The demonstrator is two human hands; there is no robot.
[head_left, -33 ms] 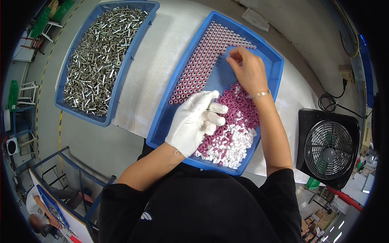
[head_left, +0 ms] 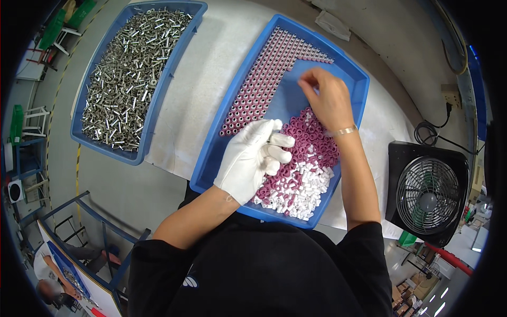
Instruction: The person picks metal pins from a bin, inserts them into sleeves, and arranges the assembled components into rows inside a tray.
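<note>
Purple rings (head_left: pixel 302 130) lie heaped beside left grip (head_left: pixel 248 156), near right grip (head_left: pixel 331 100)

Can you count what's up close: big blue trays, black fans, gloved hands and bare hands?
Big blue trays: 2
Black fan: 1
Gloved left hand: 1
Bare right hand: 1
Total: 5

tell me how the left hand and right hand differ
The left hand wears a white glove, while the right hand is bare. The left hand is nearer the body; the right hand reaches farther out. Both have bent fingers and are over the blue tray with pink rings.
</note>
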